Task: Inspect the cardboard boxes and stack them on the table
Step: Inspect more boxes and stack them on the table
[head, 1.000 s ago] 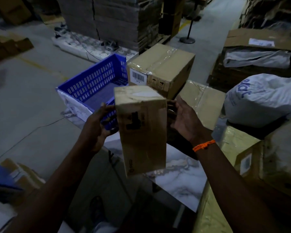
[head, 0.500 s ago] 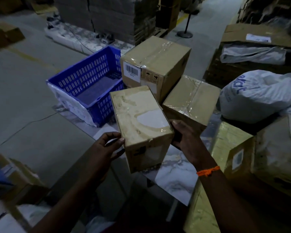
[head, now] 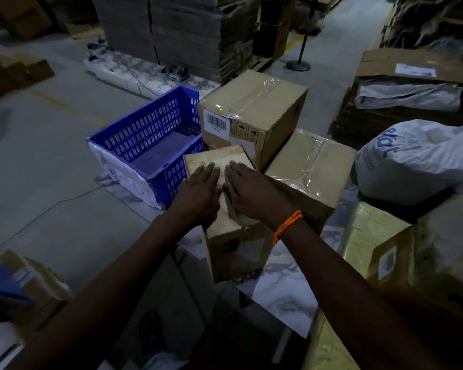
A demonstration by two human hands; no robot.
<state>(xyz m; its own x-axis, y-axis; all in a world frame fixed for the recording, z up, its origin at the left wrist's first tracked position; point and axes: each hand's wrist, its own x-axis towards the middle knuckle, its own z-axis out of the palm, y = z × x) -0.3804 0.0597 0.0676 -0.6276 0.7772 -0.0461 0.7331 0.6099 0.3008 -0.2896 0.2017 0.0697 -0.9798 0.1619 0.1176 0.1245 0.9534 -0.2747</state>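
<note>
A small taped cardboard box (head: 235, 252) stands on the marble-patterned table (head: 286, 292), near its front edge. My left hand (head: 198, 193) and my right hand (head: 249, 193) lie flat on its top, side by side, fingers straight. Behind it a bigger box with a barcode label (head: 254, 113) stands on the table. To the right of that one sits a lower box wrapped in clear tape (head: 313, 169), touching the small box's right side.
A blue slotted crate (head: 147, 145) sits at the table's left end. A white printed sack (head: 417, 161) and several more boxes (head: 436, 257) crowd the right side. Cartons (head: 32, 284) lie on the floor at lower left; a pallet stack (head: 171, 28) stands behind.
The small box was held upright in the air, then tipped flat and set down on the table. Both hands moved from its sides to its top.
</note>
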